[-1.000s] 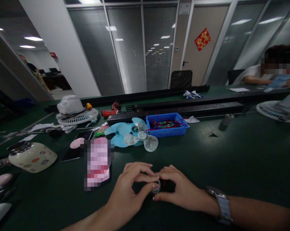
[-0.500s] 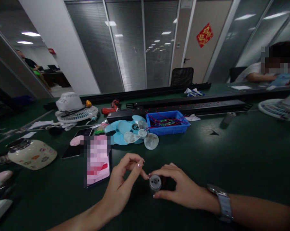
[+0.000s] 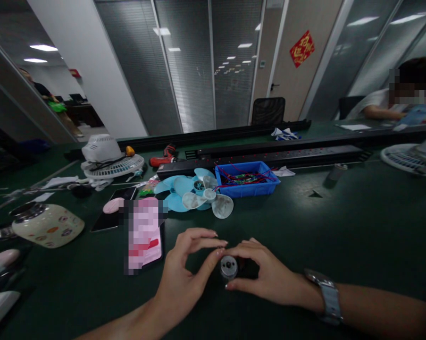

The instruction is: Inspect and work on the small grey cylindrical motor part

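Note:
My right hand (image 3: pixel 265 278) grips a small grey round part (image 3: pixel 229 267) with a hole in its face, thumb below and fingers above, low over the dark green table (image 3: pixel 340 226). My left hand (image 3: pixel 187 274) is curled beside it, its thumb and forefinger tips touching the part's left edge. A silver watch (image 3: pixel 326 297) sits on my right wrist.
A phone (image 3: pixel 144 236) lies left of my hands. Behind are blue and clear fan blades (image 3: pixel 195 193), a blue bin (image 3: pixel 246 178) of wires, a white fan (image 3: pixel 106 158), a red drill (image 3: pixel 165 158), a cream jar (image 3: pixel 46 225). Another person (image 3: pixel 400 101) sits far right.
My left fingers lifted off the part half a second ago and have now come back to pinch its edge. The right hand keeps its hold and turned the part's face towards me.

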{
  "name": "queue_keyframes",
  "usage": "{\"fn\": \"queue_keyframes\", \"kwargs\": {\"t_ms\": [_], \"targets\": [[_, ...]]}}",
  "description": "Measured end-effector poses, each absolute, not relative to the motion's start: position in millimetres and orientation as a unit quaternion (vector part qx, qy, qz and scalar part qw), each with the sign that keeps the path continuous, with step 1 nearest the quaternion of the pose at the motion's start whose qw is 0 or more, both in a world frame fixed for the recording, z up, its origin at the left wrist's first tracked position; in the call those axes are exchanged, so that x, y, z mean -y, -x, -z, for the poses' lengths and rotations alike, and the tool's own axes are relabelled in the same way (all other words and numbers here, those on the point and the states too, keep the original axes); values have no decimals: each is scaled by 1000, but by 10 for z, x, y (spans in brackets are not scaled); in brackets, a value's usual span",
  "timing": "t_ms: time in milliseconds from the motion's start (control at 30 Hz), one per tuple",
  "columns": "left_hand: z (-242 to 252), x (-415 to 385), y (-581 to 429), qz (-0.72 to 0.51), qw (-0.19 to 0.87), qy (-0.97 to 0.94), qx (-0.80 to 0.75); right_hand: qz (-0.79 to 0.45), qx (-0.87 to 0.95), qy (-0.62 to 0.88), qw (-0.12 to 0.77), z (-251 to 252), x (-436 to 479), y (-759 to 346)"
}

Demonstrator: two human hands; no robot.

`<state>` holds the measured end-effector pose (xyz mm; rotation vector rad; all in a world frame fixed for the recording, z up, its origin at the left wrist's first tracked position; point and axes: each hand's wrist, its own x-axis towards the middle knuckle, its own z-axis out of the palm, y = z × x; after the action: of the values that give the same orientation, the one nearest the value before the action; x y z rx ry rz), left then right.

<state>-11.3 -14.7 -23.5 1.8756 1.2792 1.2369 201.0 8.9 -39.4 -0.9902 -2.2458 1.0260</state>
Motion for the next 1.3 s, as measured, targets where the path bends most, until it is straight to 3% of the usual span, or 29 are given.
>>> {"fn": "queue_keyframes", "kwargs": {"t_ms": [100,267,400,500,667,1000,1233,1300], "targets": [[309,80,162,-476,268,-659,-517,-381,816,370,227,368,-90,-2013],[465,-66,267,-340,209,-723,-564,-386,812,383,214,347,-79,-2011],[398,-34,244,-421,174,-702,-548,-380,815,375,223,377,-80,-2013],[264,94,167,-474,214,-696,-494,-376,819,365,236,411,-84,-2015],[175,240,73,-409,279,-737,-460,-376,822,351,244,419,-71,-2013],[181,240,75,-388,279,-755,-449,-369,825,360,233,381,-84,-2007],[157,256,169,-583,276,-642,-413,-386,816,359,238,356,-72,-2017],[187,250,166,-589,287,-629,-418,-397,809,353,251,352,-66,-2019]]}}
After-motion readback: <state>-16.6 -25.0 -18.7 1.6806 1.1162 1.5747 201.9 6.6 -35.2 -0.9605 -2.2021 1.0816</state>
